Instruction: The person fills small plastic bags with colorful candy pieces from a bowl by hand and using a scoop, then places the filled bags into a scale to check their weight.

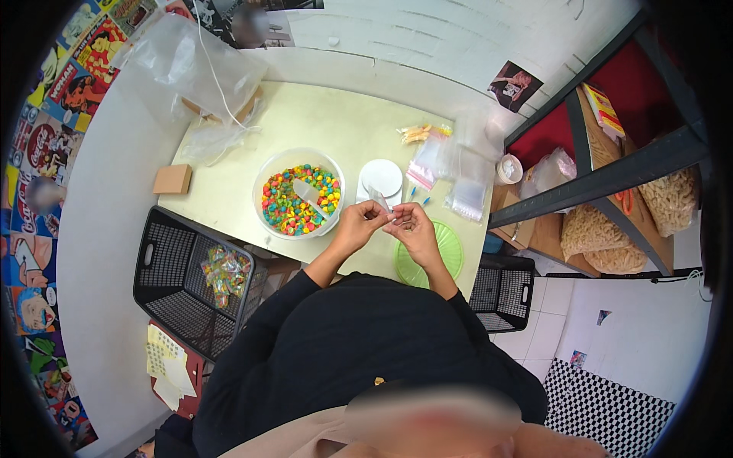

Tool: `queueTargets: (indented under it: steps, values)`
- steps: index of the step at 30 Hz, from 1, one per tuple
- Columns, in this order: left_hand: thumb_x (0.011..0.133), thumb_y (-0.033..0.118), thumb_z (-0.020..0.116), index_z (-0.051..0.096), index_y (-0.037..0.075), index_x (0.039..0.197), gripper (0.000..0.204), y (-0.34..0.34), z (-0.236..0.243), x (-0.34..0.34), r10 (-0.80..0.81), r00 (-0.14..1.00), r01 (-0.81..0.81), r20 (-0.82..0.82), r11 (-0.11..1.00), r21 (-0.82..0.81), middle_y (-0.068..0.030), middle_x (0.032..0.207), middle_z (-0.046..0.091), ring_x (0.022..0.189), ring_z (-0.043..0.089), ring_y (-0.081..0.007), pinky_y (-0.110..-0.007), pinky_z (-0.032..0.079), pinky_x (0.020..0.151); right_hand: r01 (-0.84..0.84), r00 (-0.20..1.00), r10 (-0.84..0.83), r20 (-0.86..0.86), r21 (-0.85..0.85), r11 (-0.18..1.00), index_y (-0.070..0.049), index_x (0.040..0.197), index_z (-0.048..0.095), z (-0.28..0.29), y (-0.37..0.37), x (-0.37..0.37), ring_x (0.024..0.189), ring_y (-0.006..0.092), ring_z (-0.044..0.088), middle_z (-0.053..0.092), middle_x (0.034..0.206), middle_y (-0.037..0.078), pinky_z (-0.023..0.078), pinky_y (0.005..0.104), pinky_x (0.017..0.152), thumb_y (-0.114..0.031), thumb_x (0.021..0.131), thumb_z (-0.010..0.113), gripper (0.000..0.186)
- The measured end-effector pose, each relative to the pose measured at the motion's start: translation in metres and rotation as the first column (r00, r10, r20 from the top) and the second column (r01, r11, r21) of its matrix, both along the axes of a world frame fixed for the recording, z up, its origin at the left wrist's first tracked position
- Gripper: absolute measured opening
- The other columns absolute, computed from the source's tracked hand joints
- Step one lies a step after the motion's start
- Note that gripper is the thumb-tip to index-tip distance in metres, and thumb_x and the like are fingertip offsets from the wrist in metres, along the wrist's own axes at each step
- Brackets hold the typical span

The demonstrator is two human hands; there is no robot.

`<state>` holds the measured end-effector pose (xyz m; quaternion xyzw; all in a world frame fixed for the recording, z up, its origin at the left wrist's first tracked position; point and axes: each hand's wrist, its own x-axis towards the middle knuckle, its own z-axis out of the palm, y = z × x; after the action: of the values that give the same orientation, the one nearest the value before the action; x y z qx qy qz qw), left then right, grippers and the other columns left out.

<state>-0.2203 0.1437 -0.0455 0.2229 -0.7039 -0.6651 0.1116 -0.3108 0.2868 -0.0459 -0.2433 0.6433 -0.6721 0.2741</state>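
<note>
Close together over the table's near side, both my hands pinch a small clear plastic bag (375,197). My left hand (360,227) grips it from one side, and my right hand (415,235) has its fingertips at the bag's edge. Just beyond them stands a white scale with a round plate (381,178). To the left is a clear round tub (259,202) of multicoloured candies (285,200), with a translucent scoop (308,192) lying on top. Under my right hand sits a green round ribbed lid or tray (447,256), partly covered by the wrist.
Flat clear bags (467,172) lie at the table's right, near two small blue items (414,191). A black crate (179,259) at left holds filled candy packets (227,273); another crate (504,294) stands right. A shelf (595,183) edges the right side. A cardboard box (172,179) sits left.
</note>
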Motion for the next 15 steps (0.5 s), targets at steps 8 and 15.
queueTargets:
  steps: [8, 15]
  values:
    - [0.092, 0.019, 0.073, 0.064, 0.0, 0.083, 0.023, -0.002, -0.001, 0.004, -0.032, 0.999, 0.033, -0.014, 0.991, 0.127, 0.0003, 0.074, 0.061, 0.072, 0.052, -0.0071, -0.025, 0.043, 0.067, -0.029, 0.999, 0.025, 0.042, 0.076, 0.997, 0.002, 0.098, 0.069, 0.003, 0.007, -0.002, 0.075, 0.0093, 0.064, 0.071, 0.083, 0.005, 0.053, 0.0252, 0.07, -0.01, 0.09, 0.072, 0.015]
    - [0.089, 0.018, 0.073, 0.06, -0.001, 0.08, 0.024, 0.013, 0.02, 0.004, 0.04, 0.999, -0.038, -0.003, 0.909, -0.414, -0.0117, 0.071, 0.059, 0.067, 0.056, -0.0217, -0.036, 0.042, 0.061, 0.169, 0.975, -0.139, -0.172, 0.17, 0.971, 0.002, 0.091, 0.068, 0.0, -0.001, 0.008, 0.067, 0.0107, 0.063, 0.068, 0.077, 0.007, 0.05, 0.0264, 0.065, -0.01, 0.09, 0.07, 0.012]
